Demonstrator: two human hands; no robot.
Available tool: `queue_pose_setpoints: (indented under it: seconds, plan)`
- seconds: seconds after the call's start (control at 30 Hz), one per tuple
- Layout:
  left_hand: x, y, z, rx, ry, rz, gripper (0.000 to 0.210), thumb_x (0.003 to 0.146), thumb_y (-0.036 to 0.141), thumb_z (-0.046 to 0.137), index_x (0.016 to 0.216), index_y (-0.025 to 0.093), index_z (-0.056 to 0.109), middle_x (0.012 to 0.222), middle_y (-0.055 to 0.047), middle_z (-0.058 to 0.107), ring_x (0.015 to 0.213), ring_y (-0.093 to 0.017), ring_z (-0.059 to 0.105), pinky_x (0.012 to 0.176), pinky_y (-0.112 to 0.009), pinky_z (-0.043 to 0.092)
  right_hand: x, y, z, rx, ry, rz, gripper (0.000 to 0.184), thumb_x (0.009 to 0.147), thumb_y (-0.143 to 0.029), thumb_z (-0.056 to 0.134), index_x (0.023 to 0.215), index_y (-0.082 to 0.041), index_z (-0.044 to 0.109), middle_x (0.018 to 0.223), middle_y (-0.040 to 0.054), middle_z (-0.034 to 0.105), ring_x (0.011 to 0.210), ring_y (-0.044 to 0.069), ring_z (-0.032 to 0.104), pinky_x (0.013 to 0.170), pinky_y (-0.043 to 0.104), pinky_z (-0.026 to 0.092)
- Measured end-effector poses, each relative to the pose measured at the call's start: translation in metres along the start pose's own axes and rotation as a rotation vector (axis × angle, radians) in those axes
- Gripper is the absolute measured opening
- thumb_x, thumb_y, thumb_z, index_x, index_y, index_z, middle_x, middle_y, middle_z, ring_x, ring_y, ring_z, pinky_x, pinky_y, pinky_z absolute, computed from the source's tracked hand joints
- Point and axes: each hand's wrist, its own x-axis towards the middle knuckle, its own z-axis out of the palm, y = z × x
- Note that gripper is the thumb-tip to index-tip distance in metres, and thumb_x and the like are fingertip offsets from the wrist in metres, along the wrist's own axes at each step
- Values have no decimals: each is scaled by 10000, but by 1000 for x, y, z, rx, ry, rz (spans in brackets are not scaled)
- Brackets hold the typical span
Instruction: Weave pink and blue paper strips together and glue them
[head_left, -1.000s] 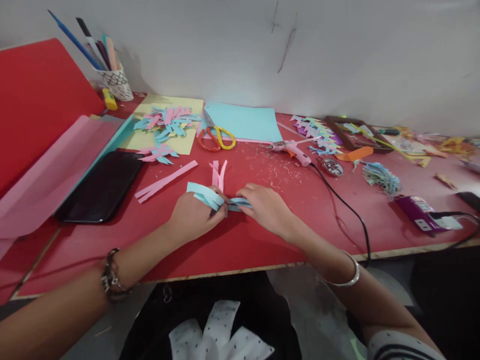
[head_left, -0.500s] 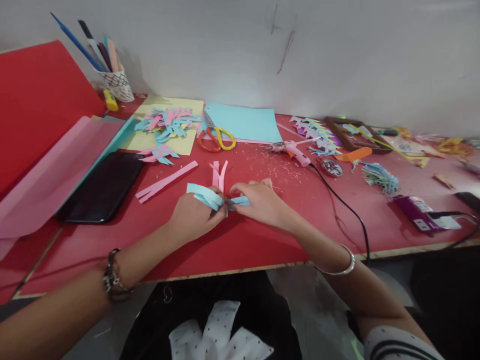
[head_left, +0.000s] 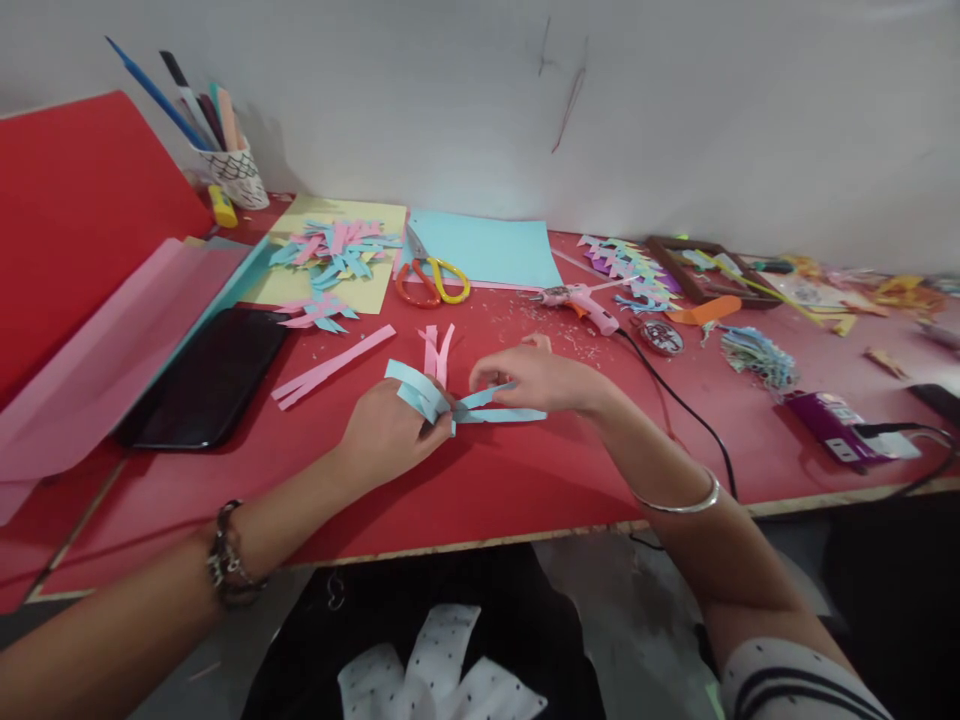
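My left hand (head_left: pixel 390 425) is closed, pinching light blue paper strips (head_left: pixel 501 415) at their crossing. Some blue ends curl over the back of this hand, while others stretch to the right. My right hand (head_left: pixel 551 375) has its fingers bent round the upper blue strip at its right end; the fingertips are partly hidden. Pink paper strips (head_left: pixel 431 350) stick out behind my left fingers, their lower ends covered. To the left lies another pair of long pink strips (head_left: pixel 334 367), flat on the red table (head_left: pixel 495 490).
Scissors (head_left: pixel 433 282) lie by blue sheets (head_left: pixel 487 245). A pink glue gun (head_left: pixel 581 300) with a black cord rests behind my right hand. Cut strips (head_left: pixel 337 245) are heaped on yellow paper. A black phone (head_left: pixel 210 380) is at left, a purple socket box (head_left: pixel 836 425) at right.
My right hand has moved right and slightly up from my left hand. The blue strips between the hands now show longer, with a lower one lying straight out. My left hand has hardly moved.
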Motion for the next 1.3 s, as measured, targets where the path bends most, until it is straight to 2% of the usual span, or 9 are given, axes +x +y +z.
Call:
queue_pose_setpoints:
  seconds: [0.17, 0.27, 0.4, 0.57, 0.73, 0.9, 1.03, 1.17, 1.3]
  plan:
    - [1, 0, -2, 24, -6, 11, 261, 798, 266, 407, 849, 199, 654, 825, -41, 688, 633, -179, 587, 540, -272, 404, 1, -1, 3, -27, -26, 33, 254, 743, -79, 452, 943, -170, 580, 779, 8, 614, 726, 132, 521, 788, 308, 288]
    - [2, -1, 0, 31, -5, 3, 275, 790, 280, 405, 874, 199, 654, 768, -44, 686, 655, -194, 601, 569, -281, 427, 2, 3, 0, 197, 7, -23, 275, 779, -120, 450, 1040, -155, 530, 666, -34, 544, 595, 95, 460, 666, 248, 324]
    - [3, -3, 1, 60, 1, 15, 252, 781, 297, 435, 868, 186, 644, 739, -56, 675, 729, -222, 619, 624, -302, 450, 9, 1, 3, 513, 16, -155, 257, 819, -161, 428, 1067, -150, 492, 518, -98, 352, 467, 71, 316, 536, 213, 305]
    - [2, 1, -3, 153, -2, -1, 256, 810, 305, 409, 768, 158, 614, 706, -79, 650, 699, -226, 608, 586, -303, 440, 23, -10, 17, 799, 6, -237, 243, 808, -126, 438, 1045, -153, 483, 642, -54, 481, 594, 78, 469, 605, 211, 390]
    - [7, 2, -4, 122, 2, -23, 327, 811, 304, 382, 577, 182, 575, 582, -46, 619, 587, -184, 578, 536, -275, 409, 26, -14, 24, 897, 102, -174, 244, 814, -116, 432, 1046, -168, 485, 616, -63, 467, 566, 73, 479, 591, 211, 411]
    - [10, 2, -4, 28, 42, -39, 350, 817, 288, 354, 623, 182, 626, 609, -45, 664, 598, -186, 591, 585, -289, 416, 26, -14, 26, 1041, 123, -138, 163, 844, -179, 438, 994, -165, 499, 603, -63, 463, 520, 63, 474, 575, 210, 423]
    - [10, 2, -4, -20, 26, -63, 385, 844, 297, 326, 642, 188, 635, 569, -31, 657, 589, -186, 593, 588, -288, 418, 26, -10, 26, 1176, 157, -259, 209, 899, -293, 363, 977, -180, 521, 693, -30, 515, 564, 68, 510, 617, 220, 446]
    - [9, 1, -4, 46, 22, -88, 403, 841, 299, 325, 640, 175, 652, 617, -51, 671, 608, -193, 597, 587, -293, 414, 32, -2, 16, 1134, 245, -206, 419, 943, -321, 143, 1015, -171, 527, 719, 6, 542, 621, 84, 524, 660, 231, 449]
    - [7, 0, -3, 23, 0, -107, 419, 845, 312, 312, 689, 175, 676, 615, -48, 667, 627, -202, 600, 560, -285, 397, 54, 0, 2, 714, 408, -149, 228, 867, -125, 357, 1006, -152, 535, 818, 18, 569, 718, 84, 526, 727, 226, 427]
